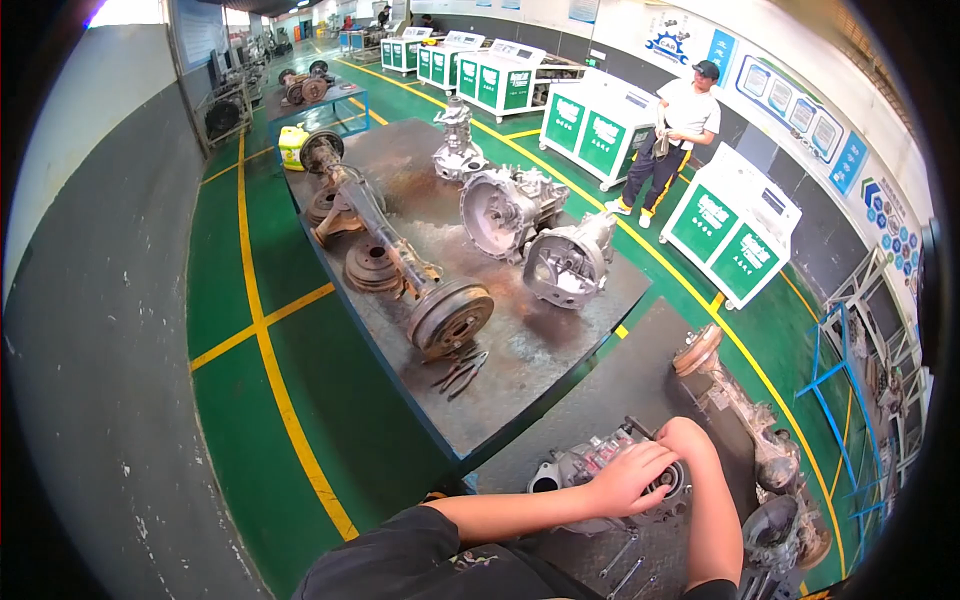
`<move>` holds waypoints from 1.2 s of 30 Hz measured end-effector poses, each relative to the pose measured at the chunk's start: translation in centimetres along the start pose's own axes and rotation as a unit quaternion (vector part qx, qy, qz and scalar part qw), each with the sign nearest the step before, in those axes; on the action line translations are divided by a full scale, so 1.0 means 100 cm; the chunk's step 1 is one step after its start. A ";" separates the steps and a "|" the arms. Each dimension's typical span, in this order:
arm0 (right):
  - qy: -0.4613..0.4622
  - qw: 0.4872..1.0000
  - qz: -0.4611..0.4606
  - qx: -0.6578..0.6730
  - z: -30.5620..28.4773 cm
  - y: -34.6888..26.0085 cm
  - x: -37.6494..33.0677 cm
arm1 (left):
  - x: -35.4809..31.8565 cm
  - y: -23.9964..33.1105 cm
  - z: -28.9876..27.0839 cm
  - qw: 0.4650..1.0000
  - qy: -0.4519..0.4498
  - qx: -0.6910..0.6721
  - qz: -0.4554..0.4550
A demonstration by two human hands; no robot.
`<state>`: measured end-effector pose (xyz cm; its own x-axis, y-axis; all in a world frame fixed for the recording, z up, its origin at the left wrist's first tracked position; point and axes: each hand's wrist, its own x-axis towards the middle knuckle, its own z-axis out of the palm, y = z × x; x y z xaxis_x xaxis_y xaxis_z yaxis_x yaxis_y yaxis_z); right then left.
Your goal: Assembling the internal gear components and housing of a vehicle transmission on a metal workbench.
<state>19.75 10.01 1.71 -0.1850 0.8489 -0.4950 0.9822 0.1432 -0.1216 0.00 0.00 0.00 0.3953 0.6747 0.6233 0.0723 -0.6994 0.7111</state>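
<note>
Both hands' grip rests on the gearbox point(600, 475) at 5 o'clock, left hand point(628, 478) spread, right hand point(683, 437) unclear; housing looks assembled; wrenches point(622, 562) lie unused on the tabletop point(610, 385).

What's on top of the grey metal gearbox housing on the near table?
Both hands rest on the grey metal gearbox housing: the left hand lies across its top, the right hand beside it at the far end. Whatever they grip underneath is covered.

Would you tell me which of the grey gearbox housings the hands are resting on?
The gearbox housing on the near table, under both hands; the other three stand untouched on the far table.
</note>
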 end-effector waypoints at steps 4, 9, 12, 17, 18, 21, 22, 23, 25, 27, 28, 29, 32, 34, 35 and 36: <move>-0.037 0.998 0.008 0.046 0.007 0.009 0.012 | 0.000 -0.002 -0.005 1.000 0.005 0.002 0.030; -0.031 0.995 0.070 0.063 0.030 0.010 0.031 | -0.005 -0.011 -0.007 0.999 0.015 0.008 0.037; -0.030 0.992 0.079 0.092 0.038 0.016 0.032 | -0.004 -0.009 -0.008 0.999 0.020 0.004 0.036; -0.025 0.988 0.106 0.105 0.047 0.031 0.039 | 0.002 -0.007 -0.007 0.999 0.012 -0.003 0.044; -0.020 0.991 0.099 0.084 0.053 0.040 0.044 | 0.004 -0.006 -0.007 0.999 0.001 -0.010 0.044; -0.051 0.994 0.086 0.049 0.027 -0.001 0.044 | 0.004 -0.013 -0.014 0.999 0.016 0.008 0.035; -0.051 0.993 0.093 0.058 0.032 0.003 0.042 | 0.006 -0.009 -0.019 0.999 0.011 0.003 0.032; -0.034 0.991 0.096 0.083 0.038 0.007 0.043 | 0.004 -0.006 -0.016 0.999 0.003 0.000 0.033; -0.016 0.990 0.095 0.106 0.045 0.010 0.043 | 0.002 -0.005 -0.013 0.999 0.017 -0.004 0.029; -0.001 0.985 0.095 0.142 0.052 0.010 0.038 | -0.002 -0.002 -0.011 0.999 0.015 0.006 0.029; -0.002 0.985 0.094 0.143 0.054 0.010 0.035 | -0.004 0.000 -0.010 1.000 0.010 0.007 0.028; -0.009 0.985 0.093 0.147 0.056 0.012 0.029 | -0.006 0.002 -0.008 1.000 0.004 0.006 0.027; 0.003 0.992 0.066 0.110 0.073 0.034 0.011 | -0.008 0.001 -0.002 0.999 -0.018 -0.007 0.035; 0.025 0.978 -0.105 0.181 0.024 0.028 -0.018 | -0.005 -0.003 -0.004 0.999 -0.033 0.015 0.024; 0.142 0.964 -0.108 0.198 0.004 0.027 -0.035 | 0.002 -0.007 -0.010 0.998 -0.047 0.039 0.012; 0.174 0.940 -0.048 0.290 -0.003 0.047 -0.049 | 0.006 -0.008 -0.009 0.997 -0.028 0.070 0.026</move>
<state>25.31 6.69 3.86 -0.1502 0.9759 -0.1580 0.7595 0.0116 -0.6504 -0.64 1.18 0.06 0.4512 0.6258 0.6362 0.1756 -0.7612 0.6243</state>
